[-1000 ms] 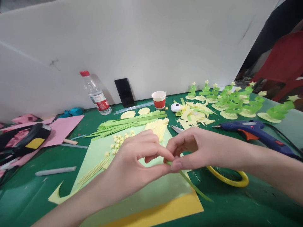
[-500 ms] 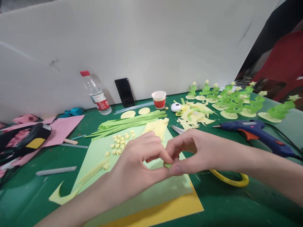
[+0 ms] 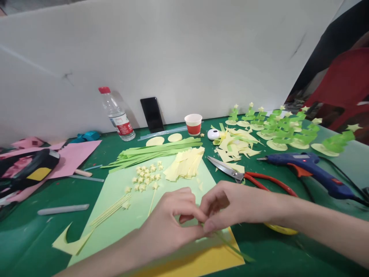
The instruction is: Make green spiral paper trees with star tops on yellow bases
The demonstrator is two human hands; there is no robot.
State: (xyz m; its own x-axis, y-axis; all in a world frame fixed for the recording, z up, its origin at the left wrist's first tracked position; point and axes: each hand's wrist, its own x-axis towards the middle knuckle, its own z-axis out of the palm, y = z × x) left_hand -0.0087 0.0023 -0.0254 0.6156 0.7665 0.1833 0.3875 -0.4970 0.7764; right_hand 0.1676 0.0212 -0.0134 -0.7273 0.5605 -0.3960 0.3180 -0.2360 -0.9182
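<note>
My left hand [image 3: 175, 217] and my right hand [image 3: 230, 206] meet fingertip to fingertip above the front of a pale green sheet [image 3: 115, 215]. Both pinch a narrow green paper strip [image 3: 234, 249], whose free end trails to the lower right over a yellow sheet [image 3: 201, 263]. The part between my fingertips is mostly hidden. Beyond my left hand, small folded paper stars [image 3: 147, 177] lie on the pale green sheet, beside a fan of cream paper strips [image 3: 186, 163]. Red-handled scissors [image 3: 227, 169] lie just past my right hand.
Green paper strips [image 3: 155, 152], a bottle [image 3: 119, 119], a phone [image 3: 152, 114] and a paper cup [image 3: 193, 125] stand or lie toward the wall. At right are a glue gun [image 3: 305, 163] and several star-topped paper plants [image 3: 276, 132]. A tape measure [image 3: 43, 167] sits at left.
Both hands have moved down toward me, still pinching together. A long end of the green strip now shows beyond my right fingers. The scissors and cream strips are less covered.
</note>
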